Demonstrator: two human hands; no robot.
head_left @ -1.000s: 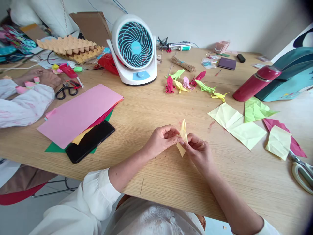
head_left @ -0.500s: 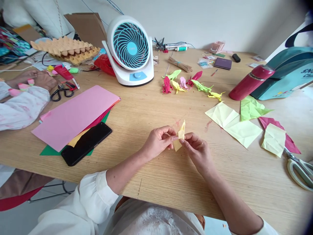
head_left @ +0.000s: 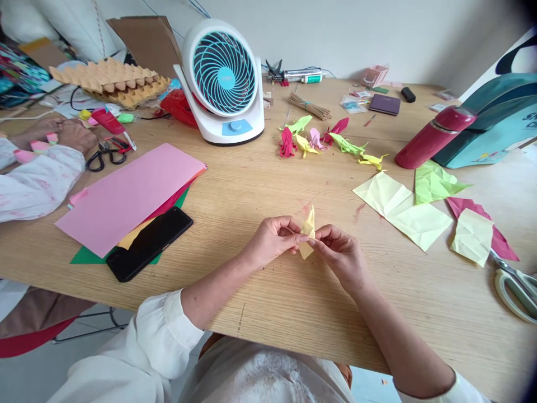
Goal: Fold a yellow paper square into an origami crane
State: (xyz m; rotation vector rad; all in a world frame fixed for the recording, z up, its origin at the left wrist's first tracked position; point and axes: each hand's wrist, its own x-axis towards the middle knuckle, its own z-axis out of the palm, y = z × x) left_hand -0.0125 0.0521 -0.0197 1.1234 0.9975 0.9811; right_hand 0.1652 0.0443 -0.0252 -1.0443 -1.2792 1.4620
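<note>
A small folded piece of pale yellow paper [head_left: 309, 234] is pinched between both my hands just above the wooden table [head_left: 268, 302]. My left hand [head_left: 272, 240] grips its left side with thumb and fingers closed. My right hand [head_left: 339, 254] pinches its right side. The paper's pointed tip sticks up between the two hands, and its lower corner points down.
Pink, red and green paper sheets [head_left: 130, 196] with a black phone [head_left: 150, 243] lie at left. A desk fan [head_left: 224, 78] stands behind. Several folded paper figures [head_left: 323, 143], creased yellow sheets [head_left: 403, 210], a red flask [head_left: 434, 137], scissors [head_left: 514, 282]. Another person's sleeve [head_left: 37, 179] rests far left.
The paper piece has been folded shorter between my fingers. Both hands stay in nearly the same place.
</note>
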